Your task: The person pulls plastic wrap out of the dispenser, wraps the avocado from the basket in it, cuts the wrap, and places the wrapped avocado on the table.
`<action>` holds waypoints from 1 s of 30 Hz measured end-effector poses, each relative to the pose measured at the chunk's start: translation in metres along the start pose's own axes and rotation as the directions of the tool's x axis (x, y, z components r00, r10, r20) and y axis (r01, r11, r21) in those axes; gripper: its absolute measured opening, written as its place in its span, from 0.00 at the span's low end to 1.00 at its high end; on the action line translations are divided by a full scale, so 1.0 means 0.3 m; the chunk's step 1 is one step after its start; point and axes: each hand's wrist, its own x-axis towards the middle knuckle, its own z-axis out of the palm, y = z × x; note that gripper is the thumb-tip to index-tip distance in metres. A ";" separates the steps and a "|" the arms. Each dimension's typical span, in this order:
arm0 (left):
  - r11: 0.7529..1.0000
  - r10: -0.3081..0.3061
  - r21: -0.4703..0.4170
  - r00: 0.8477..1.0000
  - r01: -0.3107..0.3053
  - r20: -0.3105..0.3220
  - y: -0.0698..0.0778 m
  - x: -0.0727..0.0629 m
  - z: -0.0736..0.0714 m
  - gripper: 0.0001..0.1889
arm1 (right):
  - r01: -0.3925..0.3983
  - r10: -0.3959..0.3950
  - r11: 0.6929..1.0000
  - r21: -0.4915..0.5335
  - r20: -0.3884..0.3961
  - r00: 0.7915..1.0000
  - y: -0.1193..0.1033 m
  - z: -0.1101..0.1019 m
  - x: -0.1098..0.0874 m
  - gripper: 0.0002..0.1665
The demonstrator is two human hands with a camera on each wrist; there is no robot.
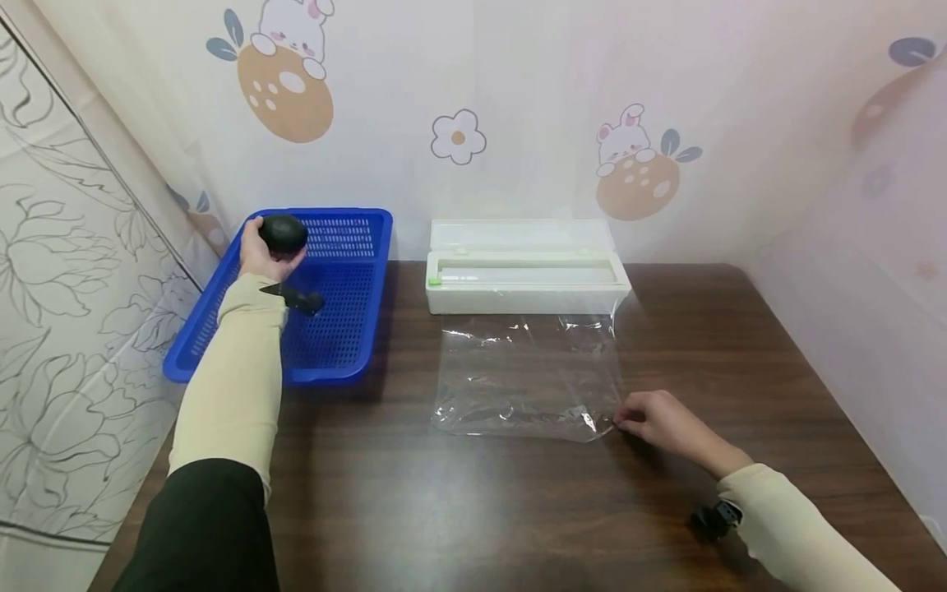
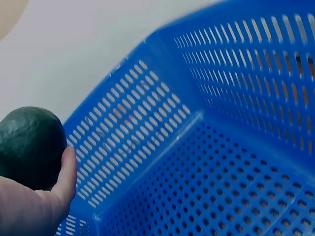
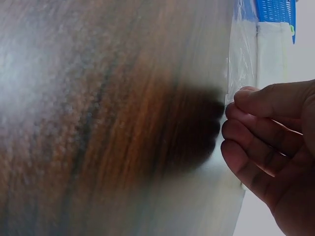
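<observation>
My left hand (image 1: 265, 255) grips a dark green avocado (image 1: 284, 234) over the far left part of a blue plastic basket (image 1: 381, 308). In the left wrist view, a finger and the palm lie against the avocado (image 2: 30, 147). My right hand (image 1: 666, 427) pinches the near right corner of a sheet of clear cling film (image 1: 521, 378). The film stretches over the table from a white cling film dispenser box (image 1: 528, 298), whose lid stands up. In the right wrist view, thumb and index finger meet at the film's edge.
A brown wood-grain table (image 1: 414, 518) carries the basket at its left and the dispenser at the back. A small green slider (image 1: 434, 281) sits at the dispenser's left end. Printed curtains (image 1: 518, 90) hang close behind and on both sides.
</observation>
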 end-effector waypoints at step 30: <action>0.992 0.038 0.117 0.999 -0.042 0.032 -0.029 -0.091 0.166 0.31 | -0.054 0.054 0.999 -0.006 0.046 0.998 0.001 -0.010 -0.006 0.09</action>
